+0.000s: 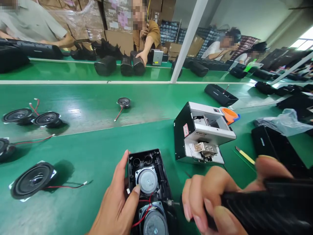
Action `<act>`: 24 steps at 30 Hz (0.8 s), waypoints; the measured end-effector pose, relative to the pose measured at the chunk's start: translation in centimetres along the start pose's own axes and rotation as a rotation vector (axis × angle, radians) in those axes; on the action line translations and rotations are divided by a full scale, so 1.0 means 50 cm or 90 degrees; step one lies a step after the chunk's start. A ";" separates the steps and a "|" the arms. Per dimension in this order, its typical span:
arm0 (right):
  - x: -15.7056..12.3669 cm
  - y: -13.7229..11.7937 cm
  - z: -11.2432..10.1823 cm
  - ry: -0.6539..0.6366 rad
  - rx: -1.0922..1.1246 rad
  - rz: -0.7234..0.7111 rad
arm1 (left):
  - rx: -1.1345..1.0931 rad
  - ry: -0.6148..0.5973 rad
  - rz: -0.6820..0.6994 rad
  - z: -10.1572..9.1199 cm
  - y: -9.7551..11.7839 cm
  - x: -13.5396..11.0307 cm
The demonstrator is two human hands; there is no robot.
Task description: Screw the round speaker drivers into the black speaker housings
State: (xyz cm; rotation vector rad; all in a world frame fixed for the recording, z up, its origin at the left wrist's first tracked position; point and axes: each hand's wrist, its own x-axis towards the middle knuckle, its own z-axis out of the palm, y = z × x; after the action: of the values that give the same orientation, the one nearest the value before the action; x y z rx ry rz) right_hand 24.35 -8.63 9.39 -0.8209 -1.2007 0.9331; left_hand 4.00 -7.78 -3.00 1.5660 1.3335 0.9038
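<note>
My left hand [114, 202] grips an open black speaker housing [144, 156] by its side, with the thumb resting inside near the upper driver. Two round speaker drivers sit in the housing: the upper one [147, 180] and the lower one [154, 223], which the frame cuts off at the bottom. Red wires [144, 212] run between them. My right hand [207, 202] is closed around a black electric screwdriver [259, 205]. Its metal bit [171, 203] points left and reaches the housing's right side. The contact point is partly hidden.
Several loose speaker drivers with red wires lie on the green workbench [97, 143] at left. A white-and-black bench machine [202, 130] stands to the upper right, near a yellow-handled tool [245, 155]. Black housings and a plastic bag [283, 122] lie right. Across a white rail, a co-worker's hand [141, 58] holds a black speaker.
</note>
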 end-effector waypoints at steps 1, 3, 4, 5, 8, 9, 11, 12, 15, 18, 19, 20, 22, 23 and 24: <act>-0.005 0.007 0.005 0.014 0.002 0.007 | -0.003 0.003 -0.004 -0.001 0.001 0.000; -0.013 0.021 0.009 0.028 0.012 0.021 | -0.011 0.003 -0.017 -0.001 0.007 0.000; -0.015 0.026 0.009 0.027 0.015 0.028 | -0.013 0.000 -0.021 0.001 0.011 0.000; -0.017 0.031 0.009 0.026 0.018 0.033 | -0.016 -0.001 -0.023 0.002 0.016 -0.001; -0.018 0.039 0.007 0.019 0.017 0.031 | -0.037 0.020 -0.049 0.008 0.032 -0.003; -0.017 0.042 0.007 0.016 0.017 0.028 | -0.045 0.030 -0.066 0.009 0.037 -0.005; -0.017 0.047 0.008 0.014 0.016 0.026 | -0.056 0.035 -0.090 0.008 0.039 -0.007; -0.018 0.051 0.008 0.017 0.016 0.025 | -0.055 0.024 -0.085 0.007 0.037 -0.008; -0.022 0.063 0.008 0.027 0.009 0.025 | -0.030 -0.010 -0.045 0.000 0.024 -0.008; -0.027 0.070 0.011 0.013 -0.018 0.021 | -0.020 -0.010 -0.036 -0.004 0.017 -0.006; -0.028 0.070 0.014 0.006 -0.032 0.017 | -0.023 -0.011 -0.035 -0.003 0.018 -0.005; -0.030 0.069 0.018 0.007 -0.048 0.014 | -0.028 -0.009 -0.034 -0.001 0.018 -0.004; -0.036 0.068 0.027 0.025 -0.063 0.024 | -0.036 0.013 -0.026 0.007 0.019 -0.005; -0.040 0.069 0.030 0.040 -0.057 0.032 | -0.036 0.034 -0.019 0.013 0.017 -0.005; -0.044 0.073 0.033 0.051 -0.043 0.037 | -0.034 0.054 -0.018 0.018 0.014 -0.006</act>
State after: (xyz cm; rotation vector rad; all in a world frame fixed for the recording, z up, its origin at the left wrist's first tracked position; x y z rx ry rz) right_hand 21.97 -9.13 5.55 -0.9436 -1.1488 0.9019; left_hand 5.03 -8.26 -2.68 1.4793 1.3762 0.9906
